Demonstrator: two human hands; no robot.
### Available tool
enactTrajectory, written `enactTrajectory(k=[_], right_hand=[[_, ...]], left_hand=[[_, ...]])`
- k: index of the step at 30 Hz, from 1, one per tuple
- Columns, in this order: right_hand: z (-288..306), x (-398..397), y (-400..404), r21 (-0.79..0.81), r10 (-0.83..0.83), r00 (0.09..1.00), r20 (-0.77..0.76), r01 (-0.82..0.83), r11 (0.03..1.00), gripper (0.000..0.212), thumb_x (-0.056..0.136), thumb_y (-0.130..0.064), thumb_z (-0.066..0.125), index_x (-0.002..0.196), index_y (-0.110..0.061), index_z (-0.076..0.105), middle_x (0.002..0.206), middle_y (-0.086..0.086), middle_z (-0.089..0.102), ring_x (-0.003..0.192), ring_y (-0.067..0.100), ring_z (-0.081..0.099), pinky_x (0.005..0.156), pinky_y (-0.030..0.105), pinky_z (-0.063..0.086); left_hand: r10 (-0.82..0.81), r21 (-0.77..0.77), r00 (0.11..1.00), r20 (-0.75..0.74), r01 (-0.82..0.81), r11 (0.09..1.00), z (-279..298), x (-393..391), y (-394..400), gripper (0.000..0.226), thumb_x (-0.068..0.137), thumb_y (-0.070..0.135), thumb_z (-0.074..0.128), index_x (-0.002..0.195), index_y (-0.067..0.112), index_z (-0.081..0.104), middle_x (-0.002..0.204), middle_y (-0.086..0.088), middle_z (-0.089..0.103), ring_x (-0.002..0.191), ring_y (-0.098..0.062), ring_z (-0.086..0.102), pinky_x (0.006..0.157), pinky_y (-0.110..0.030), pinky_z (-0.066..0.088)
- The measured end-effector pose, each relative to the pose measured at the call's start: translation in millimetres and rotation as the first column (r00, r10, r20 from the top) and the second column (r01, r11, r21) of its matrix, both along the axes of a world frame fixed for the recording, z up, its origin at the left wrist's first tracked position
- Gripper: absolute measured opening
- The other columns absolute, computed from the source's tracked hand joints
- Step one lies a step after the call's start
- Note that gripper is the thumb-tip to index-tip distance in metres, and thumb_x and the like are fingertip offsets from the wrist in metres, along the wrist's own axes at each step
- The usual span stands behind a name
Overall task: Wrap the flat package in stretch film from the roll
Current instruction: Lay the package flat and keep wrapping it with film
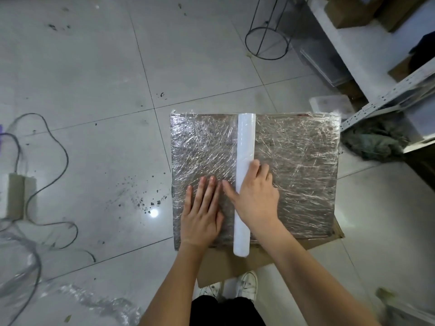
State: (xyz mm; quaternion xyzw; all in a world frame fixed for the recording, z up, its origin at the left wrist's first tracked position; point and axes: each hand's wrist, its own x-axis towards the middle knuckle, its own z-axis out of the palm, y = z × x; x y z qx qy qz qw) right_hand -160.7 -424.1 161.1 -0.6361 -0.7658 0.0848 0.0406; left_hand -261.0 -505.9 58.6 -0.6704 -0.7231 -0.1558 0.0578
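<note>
Tiled floor was the base, grey, scuffed, with dark specks left of the flat package. Package lay flat on the floor mid-frame, already covered in wrinkled stretch film, sitting on a brown cardboard sheet that stuck out at its near edge and near-right corner. White metal shelving stood right of and beyond the package, one perforated upright close to its far-right corner; cardboard boxes sat on the shelves. A crumpled grey-green cloth lay under the shelving, just beside the package's right edge. A black wire-frame stand stood beyond the package, well apart. Black cables looped on the floor well to the left of the package, with a boxy cardboard-coloured item at the far left; couldn't tell what it was. Loose scrunched film lay on the floor left of and nearer than the package. The roll of film lay along the package's middle, running far edge to near edge, overhanging the near edge. Right hand rested across the roll, fingers curved over it, thumb out to the left on the film. Left hand was flat, fingers straight, pressing the film just left of the roll. White shoes showed nearer than the cardboard.
</note>
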Motion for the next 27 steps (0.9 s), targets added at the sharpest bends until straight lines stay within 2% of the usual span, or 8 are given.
enactTrajectory(k=[2,4,9,12,16,21,25,27], right_hand=[[0,5,8,-0.075,0.008,1.000,0.012,-0.007,0.997,0.068,0.087,-0.054,0.054,0.130,-0.004,0.037,0.116,0.013,0.048,0.101,0.029,0.052,0.061,0.034,0.040],[0,18,16,-0.111,0.026,0.997,-0.068,-0.034,0.993,0.060,0.088,-0.055,0.052,0.128,-0.012,0.038,0.118,0.007,0.047,0.107,0.026,0.051,0.068,0.032,0.039],[-4,46,23,-0.331,-0.240,0.903,-0.357,0.118,0.936,0.046,0.076,-0.063,0.061,0.110,-0.035,0.050,0.100,-0.007,0.060,0.089,0.015,0.059,0.078,0.038,0.050],[-10,45,19,-0.383,-0.327,0.822,-0.466,0.146,0.912,0.035,0.078,-0.054,0.066,0.100,-0.034,0.050,0.084,-0.011,0.062,0.079,0.013,0.062,0.076,0.042,0.053],[-13,43,13,-0.403,-0.351,0.759,-0.548,0.128,0.906,0.031,0.080,-0.046,0.068,0.098,-0.030,0.049,0.083,-0.010,0.062,0.077,0.014,0.063,0.075,0.045,0.054],[-13,45,15,-0.432,-0.374,0.701,-0.608,0.103,0.896,0.027,0.081,-0.040,0.070,0.094,-0.029,0.050,0.082,-0.009,0.062,0.076,0.014,0.063,0.073,0.045,0.055],[-14,49,13,-0.441,-0.366,0.684,-0.631,0.072,0.895,0.023,0.082,-0.039,0.069,0.089,-0.032,0.048,0.082,-0.004,0.062,0.076,0.018,0.062,0.074,0.045,0.053],[-15,51,10,-0.439,-0.350,0.692,-0.631,0.053,0.897,0.020,0.085,-0.039,0.065,0.090,-0.033,0.047,0.084,-0.002,0.062,0.078,0.018,0.062,0.075,0.046,0.053]], left_hand=[[-0.002,-0.012,1.000,0.015,0.002,1.000,1,0,0,0.054,0.097,0.028,0.023,0.147,0.009,0.031,0.154,-0.007,0.030,0.145,-0.025,0.020,0.118,-0.048,0.015],[-0.003,-0.018,1.000,0.020,0.003,1.000,2,0,1,0.054,0.098,0.028,0.021,0.147,0.009,0.031,0.154,-0.007,0.028,0.145,-0.025,0.020,0.118,-0.048,0.015],[-0.001,-0.034,0.999,0.035,0.002,0.999,5,-1,6,0.053,0.098,0.028,0.019,0.147,0.010,0.030,0.154,-0.006,0.027,0.146,-0.024,0.018,0.118,-0.048,0.014],[-0.002,-0.031,1.000,0.030,0.003,1.000,4,0,6,0.053,0.098,0.028,0.021,0.147,0.010,0.029,0.154,-0.007,0.026,0.145,-0.025,0.020,0.118,-0.048,0.013],[-0.008,-0.036,0.999,0.044,0.010,0.999,10,0,3,0.054,0.095,0.025,0.032,0.147,0.010,0.030,0.155,-0.006,0.027,0.145,-0.024,0.019,0.119,-0.047,0.011],[0.042,0.011,0.996,0.081,-0.043,0.999,49,8,25,0.042,0.088,0.028,0.043,0.122,0.009,0.055,0.133,-0.011,0.049,0.125,-0.028,0.045,0.112,-0.044,0.022],[-0.026,0.014,0.999,-0.040,0.027,1.000,63,6,97,0.058,0.090,0.033,0.033,0.142,0.008,0.035,0.150,-0.010,0.034,0.139,-0.025,0.026,0.117,-0.047,0.005],[-0.051,-0.025,0.997,-0.064,0.049,0.998,58,2,120,0.061,0.094,0.036,0.028,0.146,0.005,0.029,0.153,-0.012,0.031,0.142,-0.026,0.022,0.117,-0.048,0.004]])
